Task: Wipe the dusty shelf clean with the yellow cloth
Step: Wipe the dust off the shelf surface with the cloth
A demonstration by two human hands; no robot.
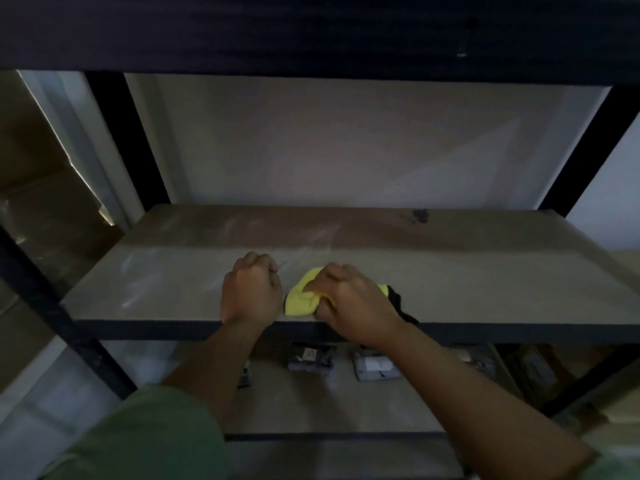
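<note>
The dusty shelf (450,278) is a brown board in a black metal frame, streaked with pale dust at its left and middle. A crumpled yellow cloth (303,297) lies near the board's front edge. My right hand (349,301) grips the cloth, fingers curled into it, and covers its right part. A dark piece of fabric (398,303) shows just behind that hand. My left hand (251,291) rests on the board just left of the cloth, fingers curled into a fist and holding nothing that I can see.
A dark stain (419,216) marks the back right of the board. Black uprights (128,140) stand at the corners, and an upper shelf (311,32) hangs low overhead. Small packets (311,360) lie on the lower shelf (329,407). Cardboard boxes (38,188) stand at left.
</note>
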